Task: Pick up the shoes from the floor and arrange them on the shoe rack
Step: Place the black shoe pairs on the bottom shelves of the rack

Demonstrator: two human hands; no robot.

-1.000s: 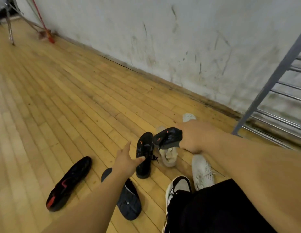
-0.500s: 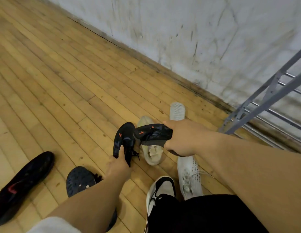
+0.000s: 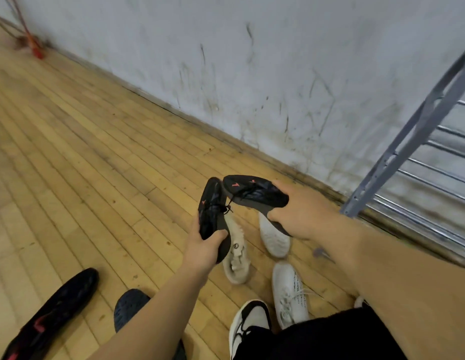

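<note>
1. The left hand (image 3: 204,249) is clamped on a black shoe (image 3: 211,207) at its heel end, thumb across the top and fingers underneath, toe pointing up and away from the person.
2. The right hand (image 3: 300,213) grips a second black shoe (image 3: 254,190) at its heel, fingers curled over the collar and thumb under the sole; this one lies roughly level, toe pointing left.
3. The two toes nearly meet in the air, and loose laces hang between them.
4. Both held shoes are off the floor (image 3: 83,165), above the light-coloured ones lying there.
5. Landmark: the shoe rack (image 3: 407,141), a grey metal frame with bare rails against the wall (image 3: 252,61) on the right.
6. The second black shoe is the nearer to the rack, left of its slanted post but well apart from it.
7. A beige shoe (image 3: 236,255) lies on the floor left of the rack, right under the left hand's shoe.
8. A white shoe (image 3: 274,236) lies sole-up between the beige one and the rack's foot.
9. A white sneaker (image 3: 291,297) lies upright nearer the person.
10. A black-and-white sneaker (image 3: 248,324) sits beside it, partly hidden by dark clothing.
11. Far left of the rack lie a black-red shoe (image 3: 54,310) and a dark sole-up shoe (image 3: 130,306), partly covered by the left forearm.
</note>
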